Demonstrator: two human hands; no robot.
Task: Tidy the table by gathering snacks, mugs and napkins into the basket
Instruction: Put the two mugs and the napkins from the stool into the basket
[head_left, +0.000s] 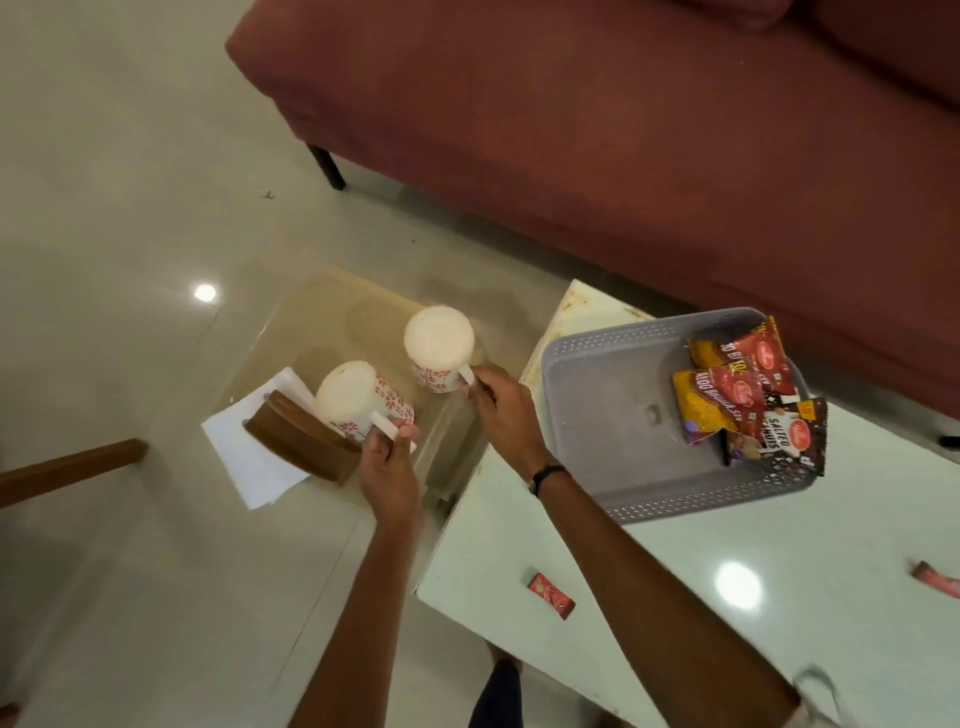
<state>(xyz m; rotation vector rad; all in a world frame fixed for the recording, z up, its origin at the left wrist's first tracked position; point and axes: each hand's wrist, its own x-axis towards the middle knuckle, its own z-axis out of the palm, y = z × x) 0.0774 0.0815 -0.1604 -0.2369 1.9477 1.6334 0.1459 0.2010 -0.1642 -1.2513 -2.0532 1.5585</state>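
"SALTED" printed on dark snack packet (779, 439) in basket (597, 415).

Before me: maroon sofa (623, 130) on dark legs, behind my white table (675, 597); glass side table (332, 312); glossy tiled floor (104, 182); wooden furniture edge (72, 467) at left.

Both of my forearms are bare from wrist to elbow, with no sleeves reaching down over them. On my right wrist I wear a thin dark band (545, 475), like a slim watch strap or bracelet. My left hand (388, 460) and right hand (506, 410) carry no gloves.
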